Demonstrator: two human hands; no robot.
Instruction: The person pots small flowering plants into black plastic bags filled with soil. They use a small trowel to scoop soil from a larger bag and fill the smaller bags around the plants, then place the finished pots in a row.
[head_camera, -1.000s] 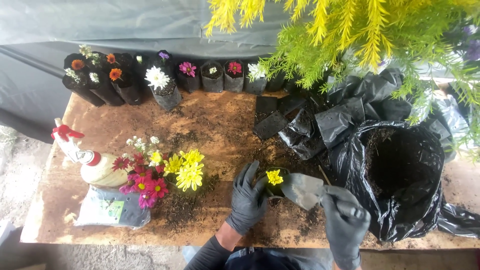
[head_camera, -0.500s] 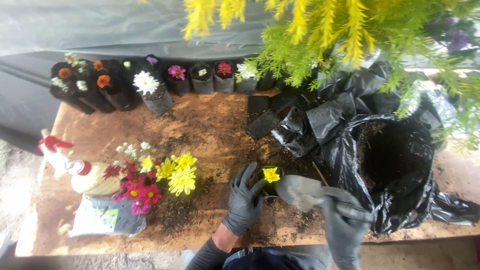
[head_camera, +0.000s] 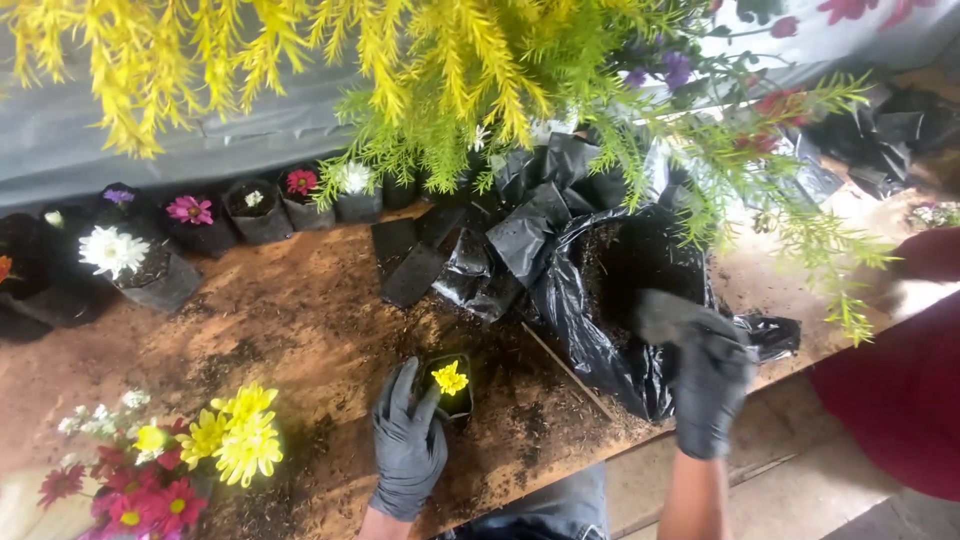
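Note:
My left hand (head_camera: 405, 445), in a black glove, wraps around a small black grow bag (head_camera: 447, 398) with one yellow flower (head_camera: 450, 378) in it, standing on the soil-strewn wooden table (head_camera: 300, 310). My right hand (head_camera: 712, 385), also gloved, grips the handle of a grey trowel (head_camera: 665, 315) whose blade reaches into the large black plastic bag of soil (head_camera: 610, 300) at the right.
A row of small black bags with flowers (head_camera: 250, 205) lines the table's back edge. A bunch of yellow, red and white flowers (head_camera: 190, 455) lies at the front left. Empty black bags (head_camera: 450, 260) lie mid-table. Yellow-green foliage (head_camera: 450, 70) hangs overhead. A red cloth (head_camera: 900, 390) is at right.
My right hand has carried the trowel from beside the small bag over to the big soil bag. The view has shifted right. My left hand stays on the small bag.

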